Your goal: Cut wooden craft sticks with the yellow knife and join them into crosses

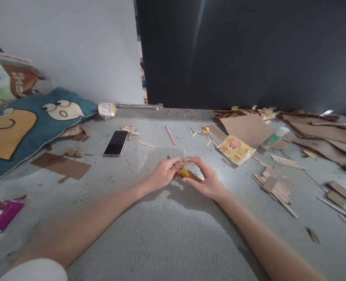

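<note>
Both hands meet just above the middle of the grey surface. My left hand (167,173) is closed, its fingers curled round a yellow-handled tool (192,174). A small metal tip of it shows past the knuckles; the rest is hidden, so its exact kind is unclear. My right hand (206,180) curves in a C shape, with thumb and index finger closed on a thin wooden stick (185,166). The stick stands nearly upright, crossing in front of the yellow handle. Fingertips of both hands almost touch beside it.
A phone (116,143) and a pink striped pencil-like stick (170,135) lie beyond the hands. Rightward are a yellow packet (236,150), a pile of wooden sticks (275,187) and cardboard sheets (322,134). A blue cushion (48,128) and cardboard scrap (62,165) are left.
</note>
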The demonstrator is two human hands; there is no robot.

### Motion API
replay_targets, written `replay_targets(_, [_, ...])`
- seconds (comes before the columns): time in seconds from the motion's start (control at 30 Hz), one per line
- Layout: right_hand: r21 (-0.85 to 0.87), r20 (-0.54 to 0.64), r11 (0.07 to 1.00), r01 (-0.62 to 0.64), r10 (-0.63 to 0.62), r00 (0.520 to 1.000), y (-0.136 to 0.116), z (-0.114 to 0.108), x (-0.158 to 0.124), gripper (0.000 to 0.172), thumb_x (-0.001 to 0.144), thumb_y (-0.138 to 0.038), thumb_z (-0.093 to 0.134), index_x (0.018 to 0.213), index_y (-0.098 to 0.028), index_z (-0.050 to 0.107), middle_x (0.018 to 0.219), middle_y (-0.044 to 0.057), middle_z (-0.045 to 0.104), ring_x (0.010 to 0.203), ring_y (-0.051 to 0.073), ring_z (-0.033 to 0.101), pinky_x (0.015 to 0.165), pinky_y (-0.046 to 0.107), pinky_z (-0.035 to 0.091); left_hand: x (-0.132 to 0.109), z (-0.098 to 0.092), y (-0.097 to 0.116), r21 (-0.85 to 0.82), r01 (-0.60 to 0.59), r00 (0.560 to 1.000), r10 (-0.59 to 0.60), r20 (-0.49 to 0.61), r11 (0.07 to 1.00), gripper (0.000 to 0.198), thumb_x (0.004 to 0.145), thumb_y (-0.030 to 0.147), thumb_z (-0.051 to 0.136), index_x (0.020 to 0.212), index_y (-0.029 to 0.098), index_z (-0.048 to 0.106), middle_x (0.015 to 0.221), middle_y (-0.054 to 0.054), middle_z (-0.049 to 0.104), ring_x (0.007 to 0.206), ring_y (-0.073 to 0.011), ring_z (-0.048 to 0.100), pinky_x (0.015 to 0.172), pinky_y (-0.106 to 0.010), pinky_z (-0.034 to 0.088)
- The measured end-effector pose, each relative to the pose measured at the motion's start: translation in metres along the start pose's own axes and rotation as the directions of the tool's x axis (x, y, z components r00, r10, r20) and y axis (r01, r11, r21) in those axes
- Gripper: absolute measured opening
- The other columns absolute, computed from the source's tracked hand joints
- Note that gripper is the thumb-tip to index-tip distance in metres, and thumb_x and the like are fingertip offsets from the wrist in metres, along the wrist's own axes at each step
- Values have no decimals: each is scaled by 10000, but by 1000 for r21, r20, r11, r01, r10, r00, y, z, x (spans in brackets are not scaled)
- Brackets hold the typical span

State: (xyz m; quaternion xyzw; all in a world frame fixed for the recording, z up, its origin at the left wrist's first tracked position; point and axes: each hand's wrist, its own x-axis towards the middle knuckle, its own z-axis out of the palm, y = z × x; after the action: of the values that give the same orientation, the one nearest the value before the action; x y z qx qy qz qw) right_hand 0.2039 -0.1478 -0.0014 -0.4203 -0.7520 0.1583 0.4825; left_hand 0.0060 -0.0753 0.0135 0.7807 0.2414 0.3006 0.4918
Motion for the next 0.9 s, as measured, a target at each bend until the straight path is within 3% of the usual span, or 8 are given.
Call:
replay_targets(0.07, [-81, 30, 990, 112, -110, 993, -6, -3, 0, 542, 963, -394, 718, 1458, -317, 510, 1373, 127, 646, 1289, 318, 617, 1073, 549, 520, -3, -6, 2, 207, -142, 990, 142, 14, 968, 409, 1086, 476, 373, 912, 190, 608, 668, 13, 581, 623, -132, 576, 661, -263, 468])
replay_targets(0.17, [-149, 19, 966, 212, -212, 977, -13, -6, -1, 648, 1005, -349, 644, 1580, -347, 346, 1576, 152, 490, 1442, 349, 493, 1108, 611, 469, -5, -11, 2, 399, -367, 925, 377, 57, 840, 379, 1098, 402, 350, 989, 192, 646, 772, -36, 680, 709, -164, 649, 717, -296, 510])
replay_targets(0.23, [-155, -11, 961, 231, -236, 972, -14, -6, -1, 696, 1014, -346, 621, 1612, -350, 265, 1637, 162, 412, 1490, 363, 439, 1109, 634, 455, -6, -13, -1, 479, -433, 885, 461, 65, 763, 363, 1102, 358, 348, 1022, 196, 662, 856, -68, 729, 777, -183, 689, 754, -316, 532])
replay_targets(0.33, [-160, -42, 958, 238, -248, 968, -13, -5, -3, 650, 1022, -342, 604, 1593, -336, 293, 1596, 171, 448, 1460, 366, 467, 1090, 631, 464, -7, -13, -5, 581, -479, 836, 543, 75, 658, 322, 1097, 279, 364, 1065, 202, 675, 860, -71, 740, 790, -196, 704, 761, -327, 543])
replay_targets(0.47, [-184, -81, 965, 188, -205, 975, -9, -3, -7, 513, 1047, -321, 558, 1531, -306, 388, 1419, 161, 575, 1306, 331, 567, 1035, 581, 504, -8, -16, -2, 664, -610, 689, 703, 175, 432, 254, 1067, 149, 401, 1106, 160, 652, 761, -38, 685, 709, -173, 675, 696, -281, 522])
replay_targets(0.53, [-193, -113, 966, 171, -195, 974, -7, -1, -8, 428, 1059, -309, 532, 1478, -296, 444, 1323, 143, 617, 1228, 312, 597, 997, 549, 522, -8, -17, -1, 680, -628, 656, 727, 202, 378, 237, 1057, 118, 414, 1133, 141, 637, 761, -37, 675, 718, -166, 673, 701, -269, 519])
replay_targets(0.77, [-193, -157, 967, 165, -196, 968, -7, 1, -8, 226, 1083, -250, 451, 1296, -281, 522, 1120, 90, 644, 1062, 264, 624, 901, 475, 539, -9, -16, -3, 705, -592, 687, 701, 189, 390, 250, 1063, 122, 396, 1121, 152, 637, 771, -40, 678, 715, -163, 680, 704, -270, 516])
replay_targets(0.9, [-269, -192, 953, 137, -193, 962, -10, 2, -6, 269, 1061, -193, 482, 1318, -273, 492, 1146, 97, 607, 1078, 257, 594, 908, 456, 524, -8, -8, 1, 656, -543, 758, 642, 114, 525, 247, 1075, 194, 408, 1018, 178, 648, 748, -31, 690, 661, -152, 666, 654, -260, 493])
